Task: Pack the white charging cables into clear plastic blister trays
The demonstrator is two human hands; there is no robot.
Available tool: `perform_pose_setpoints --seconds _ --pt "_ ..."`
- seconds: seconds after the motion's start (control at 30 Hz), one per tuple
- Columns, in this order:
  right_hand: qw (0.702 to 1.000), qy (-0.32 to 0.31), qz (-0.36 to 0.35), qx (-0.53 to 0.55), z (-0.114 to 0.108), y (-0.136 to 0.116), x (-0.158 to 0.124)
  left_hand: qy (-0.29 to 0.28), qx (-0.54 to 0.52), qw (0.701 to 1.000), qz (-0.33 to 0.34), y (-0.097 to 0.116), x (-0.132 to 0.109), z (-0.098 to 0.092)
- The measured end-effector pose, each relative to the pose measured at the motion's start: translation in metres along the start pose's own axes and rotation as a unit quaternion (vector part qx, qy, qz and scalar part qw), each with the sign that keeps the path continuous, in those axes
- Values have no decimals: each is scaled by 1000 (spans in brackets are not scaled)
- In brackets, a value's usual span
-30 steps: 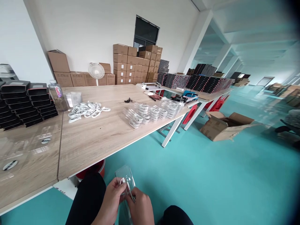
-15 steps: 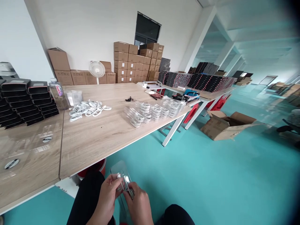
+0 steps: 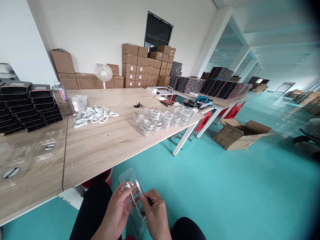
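Above my lap, my left hand (image 3: 119, 203) holds a clear plastic tray (image 3: 127, 174) from its left side, the thumb over one end of a white cable. My right hand (image 3: 155, 208) pinches the white cable (image 3: 135, 201) near its other connector, at the tray's right side. Both cable ends point toward the far end of the tray, and the loop hangs lower, partly behind my right fingers. On the table lie a pile of white coiled cables (image 3: 93, 115) and rows of clear trays with cables (image 3: 161, 119).
The wooden table (image 3: 100, 143) bears a bottle (image 3: 61, 99), small black pieces (image 3: 137, 105) and, at left, stacked black boxes (image 3: 18, 106). Clear packs lie at its left end. An open carton (image 3: 236, 135) stands on the floor; a red bucket (image 3: 107, 178) is under the table.
My right hand has moved slightly right and now pinches the cable near its end. Both white connectors and more of the cable show in the tray.
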State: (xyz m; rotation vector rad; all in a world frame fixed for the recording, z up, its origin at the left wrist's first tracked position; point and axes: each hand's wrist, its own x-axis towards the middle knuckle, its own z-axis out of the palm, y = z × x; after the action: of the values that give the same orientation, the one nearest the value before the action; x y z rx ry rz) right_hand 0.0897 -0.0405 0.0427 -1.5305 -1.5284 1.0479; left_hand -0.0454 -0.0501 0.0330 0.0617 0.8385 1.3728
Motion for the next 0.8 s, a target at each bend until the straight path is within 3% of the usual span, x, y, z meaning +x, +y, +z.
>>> perform_pose_setpoints --seconds 0.3,0.43,0.57,0.8 --pt "997 -54 36 52 -2 -2 0 -15 46 998 28 0 -5 -1" --pt "998 -12 27 54 2 -1 -1 10 68 997 36 0 -9 4" --pt "999 18 34 25 4 -1 0 -4 77 996 35 -5 -10 6" --pt "998 -6 57 6 4 -3 -2 72 103 988 86 -22 -6 14"
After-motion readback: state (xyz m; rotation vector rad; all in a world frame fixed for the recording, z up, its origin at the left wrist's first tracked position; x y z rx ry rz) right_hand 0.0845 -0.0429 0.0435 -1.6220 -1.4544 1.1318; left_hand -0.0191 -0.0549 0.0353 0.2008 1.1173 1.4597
